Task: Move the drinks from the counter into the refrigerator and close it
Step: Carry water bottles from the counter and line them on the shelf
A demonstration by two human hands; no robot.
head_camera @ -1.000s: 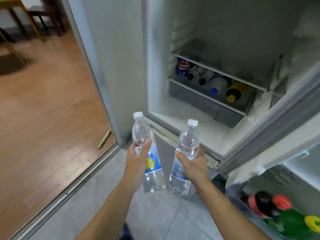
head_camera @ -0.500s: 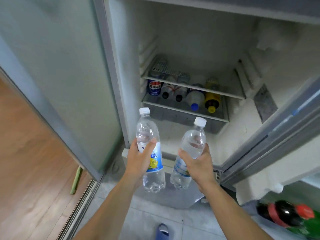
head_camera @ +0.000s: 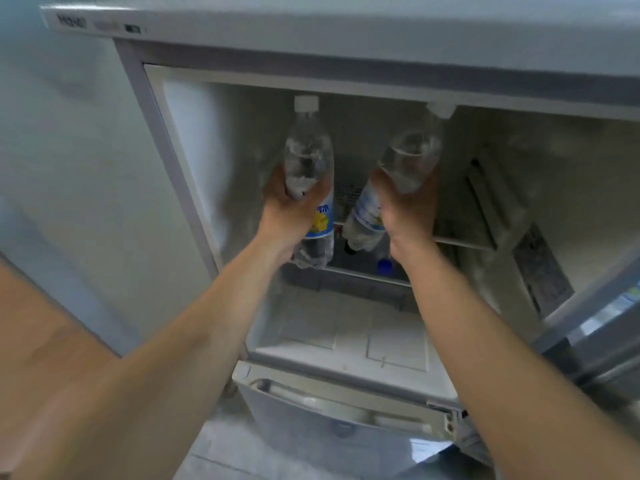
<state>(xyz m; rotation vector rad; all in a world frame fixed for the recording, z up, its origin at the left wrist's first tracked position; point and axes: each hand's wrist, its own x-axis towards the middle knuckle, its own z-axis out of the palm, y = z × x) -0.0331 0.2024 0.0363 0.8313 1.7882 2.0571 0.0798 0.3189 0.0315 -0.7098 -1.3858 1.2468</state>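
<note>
Clear plastic bottle (head_camera: pixel 309 174) with a white cap and a blue label bearing a yellow fruit, its lettering blurred, is gripped by the left hand (head_camera: pixel 290 211) inside the open refrigerator (head_camera: pixel 194 188) near its left wall. Just right, the right hand (head_camera: pixel 408 206) grips a second clear bottle (head_camera: pixel 398 178), tilted, label unreadable.
</note>
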